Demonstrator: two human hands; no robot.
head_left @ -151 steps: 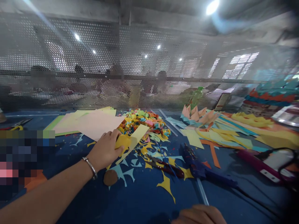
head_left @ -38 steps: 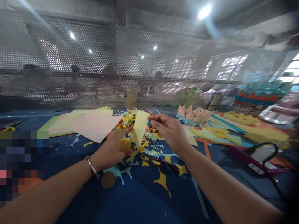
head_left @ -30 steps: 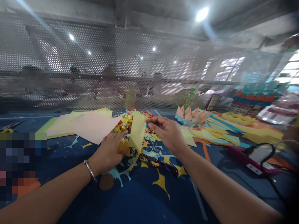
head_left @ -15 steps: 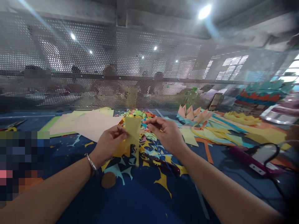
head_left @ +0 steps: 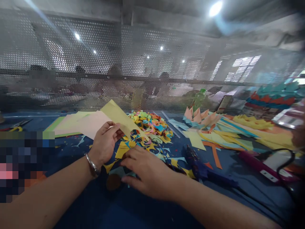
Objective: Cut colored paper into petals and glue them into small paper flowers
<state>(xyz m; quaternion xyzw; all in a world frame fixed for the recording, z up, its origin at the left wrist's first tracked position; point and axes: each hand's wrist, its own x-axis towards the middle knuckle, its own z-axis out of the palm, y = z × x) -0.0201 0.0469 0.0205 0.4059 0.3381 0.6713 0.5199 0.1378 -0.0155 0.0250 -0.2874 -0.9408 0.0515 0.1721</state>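
Between the thumb and fingers of my left hand (head_left: pixel 106 140), which wears a silver bracelet, is a pale yellow piece of paper (head_left: pixel 116 113) with a narrow strip at its lower end. The sheet tilts down to the right. My right hand (head_left: pixel 147 171) is low over the blue table, fingers apart and nothing visible in them. Its thumb is just right of a brown round disc (head_left: pixel 113 182). Under and beyond the hands lie yellow and light blue paper scraps (head_left: pixel 122 149). Behind them is a heap of small colourful paper bits (head_left: pixel 154 122).
A blue glue gun (head_left: pixel 207 171) lies right of my right hand, its cord trailing. Farther right are a purple power strip (head_left: pixel 259 167), paper strips and a peach paper crown (head_left: pixel 201 117). Paper sheets (head_left: pixel 73 124) and scissors (head_left: pixel 17 127) lie left. A perforated screen stands behind.
My right hand has moved down and left, from beside the yellow paper to the brown disc. My left hand has tilted the paper. The glue gun now shows at the right.
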